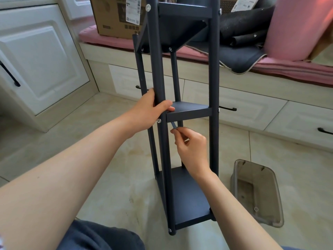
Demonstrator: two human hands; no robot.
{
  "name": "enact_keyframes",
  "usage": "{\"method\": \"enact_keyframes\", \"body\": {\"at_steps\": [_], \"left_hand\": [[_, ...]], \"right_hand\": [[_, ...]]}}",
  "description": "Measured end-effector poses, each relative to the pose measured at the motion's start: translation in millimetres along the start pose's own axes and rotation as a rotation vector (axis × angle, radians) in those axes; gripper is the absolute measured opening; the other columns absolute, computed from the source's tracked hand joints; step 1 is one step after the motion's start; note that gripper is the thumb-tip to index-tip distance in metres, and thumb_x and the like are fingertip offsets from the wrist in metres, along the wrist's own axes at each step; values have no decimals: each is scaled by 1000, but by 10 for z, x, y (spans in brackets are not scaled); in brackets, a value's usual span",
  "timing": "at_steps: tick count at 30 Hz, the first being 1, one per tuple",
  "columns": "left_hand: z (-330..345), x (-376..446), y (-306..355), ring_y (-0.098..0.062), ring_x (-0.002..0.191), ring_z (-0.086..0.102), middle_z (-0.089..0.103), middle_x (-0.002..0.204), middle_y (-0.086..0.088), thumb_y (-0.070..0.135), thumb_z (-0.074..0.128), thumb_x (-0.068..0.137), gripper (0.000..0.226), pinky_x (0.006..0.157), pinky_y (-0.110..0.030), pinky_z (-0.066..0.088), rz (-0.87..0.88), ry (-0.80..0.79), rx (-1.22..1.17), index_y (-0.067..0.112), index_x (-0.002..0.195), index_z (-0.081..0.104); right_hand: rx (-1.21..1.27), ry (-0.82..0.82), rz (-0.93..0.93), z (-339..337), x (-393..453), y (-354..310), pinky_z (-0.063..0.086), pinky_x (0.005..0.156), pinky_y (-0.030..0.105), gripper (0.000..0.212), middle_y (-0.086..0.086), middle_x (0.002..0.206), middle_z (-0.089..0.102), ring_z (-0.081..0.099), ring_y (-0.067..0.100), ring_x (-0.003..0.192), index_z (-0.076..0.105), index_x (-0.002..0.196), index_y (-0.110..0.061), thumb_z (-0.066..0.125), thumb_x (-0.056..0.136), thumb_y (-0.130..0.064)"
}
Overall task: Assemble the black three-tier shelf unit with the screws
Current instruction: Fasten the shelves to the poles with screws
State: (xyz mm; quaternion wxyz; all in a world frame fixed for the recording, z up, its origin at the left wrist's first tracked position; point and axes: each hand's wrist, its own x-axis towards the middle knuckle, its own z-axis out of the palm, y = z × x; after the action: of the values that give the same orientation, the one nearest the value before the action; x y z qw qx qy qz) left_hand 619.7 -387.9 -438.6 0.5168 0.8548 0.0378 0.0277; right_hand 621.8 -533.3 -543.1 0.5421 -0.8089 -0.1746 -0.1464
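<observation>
The black three-tier shelf unit stands upright on the tiled floor in front of me, with four round posts and three flat shelves. My left hand wraps around the front left post at the middle shelf, thumb lying on the shelf's top. A silver screw head shows on that post just below my thumb. My right hand pinches a small thin hex key that points up under the middle shelf's front edge. Other screw heads sit at the other shelf joints.
A translucent grey plastic tray lies on the floor at the right with one small part in it. Behind the unit is a window bench with drawers, a pink cushion, a cardboard box and dark fabric. White cabinets stand at the left.
</observation>
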Motion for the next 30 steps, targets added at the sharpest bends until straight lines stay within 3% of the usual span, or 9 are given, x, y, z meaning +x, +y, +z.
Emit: {"method": "enact_keyframes", "body": {"at_steps": [5,9,15,20,22,26,30], "left_hand": [[-1,15,-26,-10,107,62,73,109,1,33,54,102,10,78,-16,41,-3,-1,-4,27,107,47],[-1,28,-40,-6,104,62,74,106,6,34,55,101,13,78,-17,41,-7,5,-7,27,110,47],[-5,52,-53,5,99,62,76,96,17,36,54,102,8,75,-15,41,-15,9,-26,33,104,46],[-11,72,-68,2,102,63,76,97,16,37,54,102,9,77,-16,42,-15,14,-21,34,103,46],[-13,75,-70,3,101,63,76,96,17,37,54,102,9,77,-16,42,-13,6,-16,34,104,46],[-17,80,-76,1,101,63,76,96,18,38,54,102,10,80,-19,44,-5,-1,3,31,106,47],[-19,79,-71,3,97,63,75,93,20,38,54,102,11,77,-18,42,-10,3,9,31,106,47]], "right_hand": [[78,-71,78,81,15,51,49,63,16,14,-13,69,64,61,1,64,76,94,-8,62,96,-12],[188,-109,151,176,27,80,58,64,28,17,-5,73,71,66,10,67,76,89,-13,61,96,-14],[345,-144,213,249,81,68,50,59,16,19,-9,68,70,62,7,61,77,83,-19,63,95,-15],[431,-192,256,213,139,58,57,63,26,19,2,75,73,69,21,72,79,86,-15,62,95,-10],[407,-211,250,186,141,64,57,64,26,21,3,78,74,69,22,73,78,88,-15,60,96,-7],[285,-191,221,75,86,86,49,59,22,18,-10,67,65,59,5,60,73,84,-12,59,95,-8],[140,-195,187,-77,35,103,50,66,37,16,-4,66,62,57,18,65,73,85,-9,60,95,-10]]}}
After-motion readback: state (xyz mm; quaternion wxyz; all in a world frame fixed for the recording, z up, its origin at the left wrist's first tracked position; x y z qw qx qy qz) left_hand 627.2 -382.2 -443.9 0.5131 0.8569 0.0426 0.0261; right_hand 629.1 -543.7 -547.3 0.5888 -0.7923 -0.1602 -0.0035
